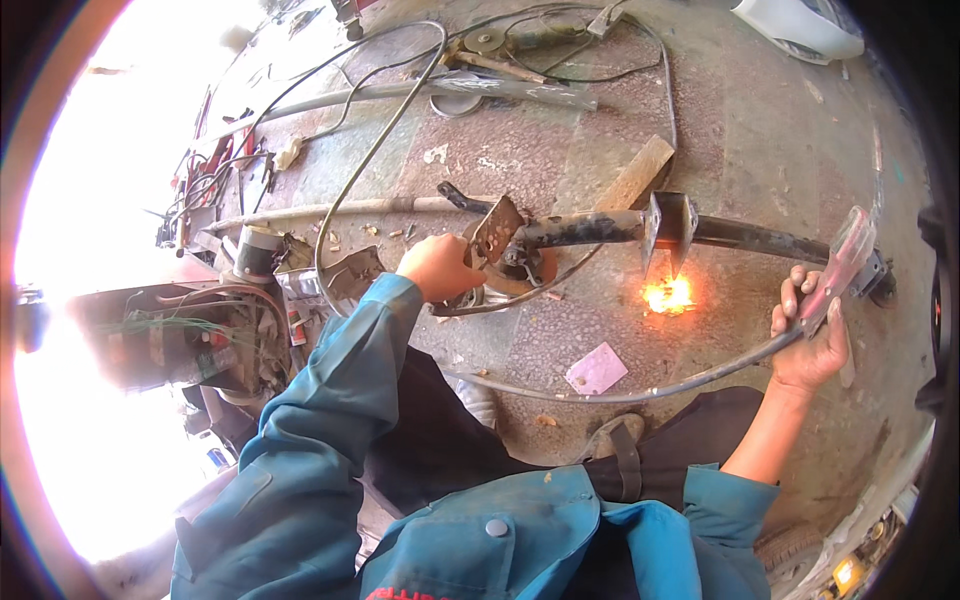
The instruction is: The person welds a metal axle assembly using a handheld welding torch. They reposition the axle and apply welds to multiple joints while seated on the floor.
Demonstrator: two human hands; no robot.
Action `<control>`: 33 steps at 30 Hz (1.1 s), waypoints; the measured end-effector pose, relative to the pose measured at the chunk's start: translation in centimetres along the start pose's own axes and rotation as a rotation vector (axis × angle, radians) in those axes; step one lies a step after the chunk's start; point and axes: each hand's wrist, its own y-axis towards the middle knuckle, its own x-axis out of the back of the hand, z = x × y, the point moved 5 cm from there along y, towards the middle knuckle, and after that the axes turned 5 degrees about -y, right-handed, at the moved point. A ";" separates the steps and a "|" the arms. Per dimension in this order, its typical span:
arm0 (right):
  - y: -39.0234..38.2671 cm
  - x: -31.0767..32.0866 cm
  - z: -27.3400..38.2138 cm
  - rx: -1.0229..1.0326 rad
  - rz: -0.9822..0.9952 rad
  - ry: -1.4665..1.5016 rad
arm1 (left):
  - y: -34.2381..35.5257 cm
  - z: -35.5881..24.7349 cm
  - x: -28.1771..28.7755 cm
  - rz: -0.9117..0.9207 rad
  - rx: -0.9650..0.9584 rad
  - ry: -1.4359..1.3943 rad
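Observation:
A black, worn steel bar lies across the floor in front of me, with a U-shaped bracket standing on it. At its left end my left hand is closed on a rusty metal plate; some of the fingers are hidden. My right hand, near the bar's right end, grips a translucent pinkish tube-shaped handle. A grey cable runs leftward from that hand. Bright orange fire glows just below the bracket.
A wooden block lies behind the bar. Farther back are a metal pipe, a hammer and looping black cables. A pink card lies near my feet. Metal scraps and a machine stand at left; a white panel is far right.

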 end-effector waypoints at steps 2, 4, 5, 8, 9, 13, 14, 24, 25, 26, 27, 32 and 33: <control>0.0 0.6 -0.2 -0.021 0.089 -0.074 | 0.2 0.2 0.1 0.001 -0.025 -0.028; -0.5 -1.8 -1.2 -0.087 0.043 -0.142 | 0.3 0.4 0.1 -0.013 -0.030 0.017; -0.7 -2.0 -1.8 -0.121 0.045 -0.193 | 0.3 0.6 0.0 0.011 -0.015 0.011; -1.1 -2.6 -2.8 -0.237 0.033 -0.294 | 0.7 0.8 -0.2 0.055 0.014 0.019; -1.1 -3.1 -3.0 -0.255 0.060 -0.356 | 0.9 0.7 -0.1 0.056 0.015 0.046; -1.6 -4.7 -4.7 -0.300 0.007 -0.489 | 1.7 0.9 -0.6 0.027 -0.055 0.123; -1.7 -4.8 -5.3 -0.331 0.007 -0.528 | 1.9 1.0 -0.9 0.022 -0.049 0.148; -2.7 -4.4 -6.0 -0.321 -0.096 -0.608 | 2.4 -4.1 -1.4 -0.092 -0.117 0.114; -2.7 -4.4 -5.9 -0.310 -0.099 -0.600 | 2.9 -3.9 -1.4 -0.148 -0.145 0.110; -2.7 -4.3 -5.8 -0.299 -0.103 -0.591 | 3.4 -4.1 -1.4 -0.164 -0.176 0.104; -2.9 -4.4 -5.7 -0.298 -0.109 -0.578 | 3.7 -4.4 -1.4 -0.178 -0.208 0.096; -4.4 -5.5 -5.4 -0.310 -0.226 -0.439 | 3.3 -8.5 -1.9 -0.136 -0.351 -0.018; -5.0 -4.9 -5.6 -0.345 -0.232 -0.445 | 3.3 -9.5 -2.3 -0.116 -0.379 -0.040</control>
